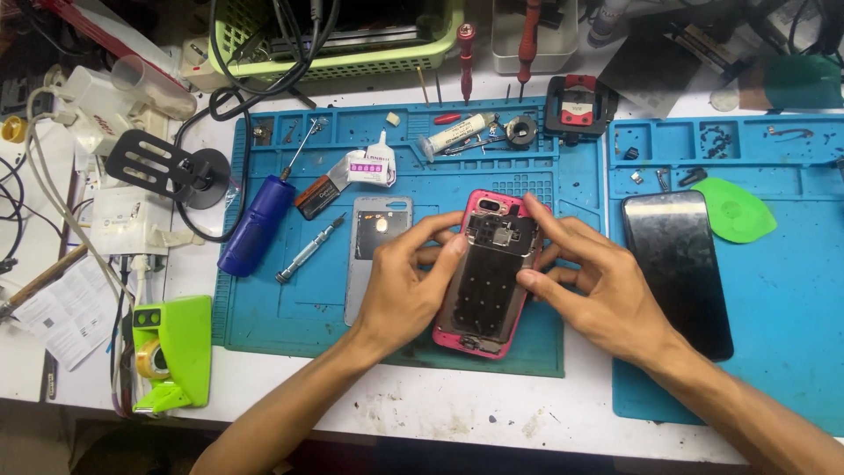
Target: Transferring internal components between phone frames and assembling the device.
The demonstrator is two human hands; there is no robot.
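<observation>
Item: opened pink phone (489,277), back off, dark inner frame and camera module exposed, lying slightly tilted on the blue mat (290,308) near its near edge, between both hands. Left hand (400,286): grasps the phone's left side, thumb reaching to the upper left edge, fingers curled beneath. Right hand (598,295): grasps the right side, forefinger laid along the top right corner, thumb pressing the right edge at mid-height. Just left of the phone, partly under the left hand: a grey back cover (369,242), flat on the mat. Further left: a blue-handled driver (257,224), lying diagonally, and a small silver screwdriver (309,251) beside it. Far of the cover: a small dark battery-like block (316,197) and a white glue pouch (369,165). Far of the phone: a white tube (455,134) and a round black metal part (520,130) in the mat's trays, a red-and-black fixture (578,107) at the mat's far right corner. Right: a second blue mat (791,334) bearing a black screen panel (679,268), well apart from the right hand, and a green pick (734,209). Near left, off the mat: a green tape dispenser (173,352). Far: a green basket (338,40), holding cables.
</observation>
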